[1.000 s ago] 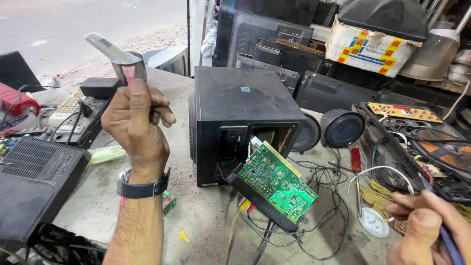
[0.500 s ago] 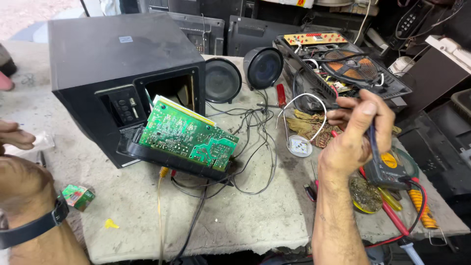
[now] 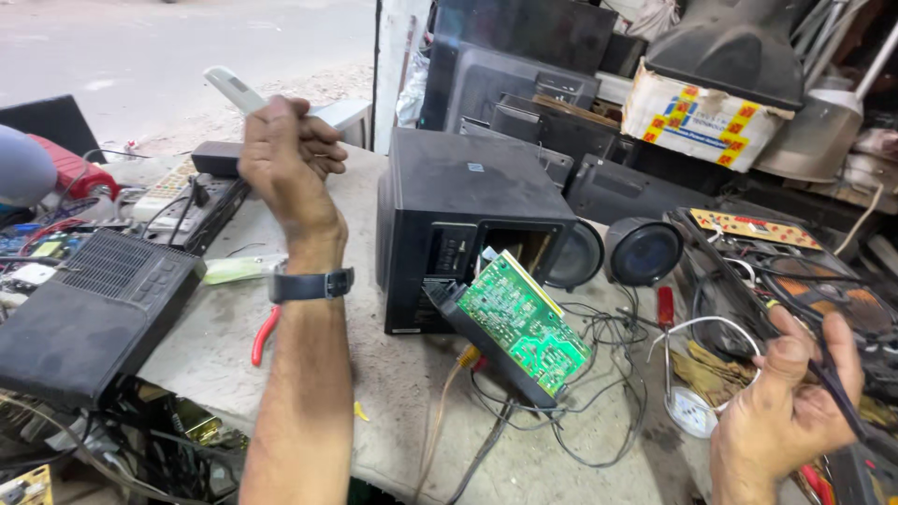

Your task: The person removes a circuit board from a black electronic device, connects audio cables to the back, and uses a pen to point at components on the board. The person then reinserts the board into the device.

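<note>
My left hand [image 3: 285, 159] is raised above the bench, fingers closed around a slim pale tool [image 3: 236, 90] that sticks up and to the left; a dark watch sits on the wrist. My right hand [image 3: 790, 402] is low at the right, closed on a thin dark probe [image 3: 842, 397] beside a tangle of wires. Between the hands stands a black speaker cabinet [image 3: 458, 206] with its back open. A green circuit board [image 3: 524, 323] hangs out of it, tilted down to the right, trailing wires [image 3: 580, 421].
A black radio-like box [image 3: 89, 309] lies at the left, with red-handled pliers [image 3: 264, 335] near my forearm. Two round speakers [image 3: 644, 251] sit behind the board, with a red screwdriver [image 3: 666, 307]. An open chassis [image 3: 786, 271], a cardboard box [image 3: 703, 117] and old sets crowd the back.
The view swung right toward my right hand and back left. My left hand, lowered half a second ago, is raised again with the pale tool; my right hand still holds the probe.
</note>
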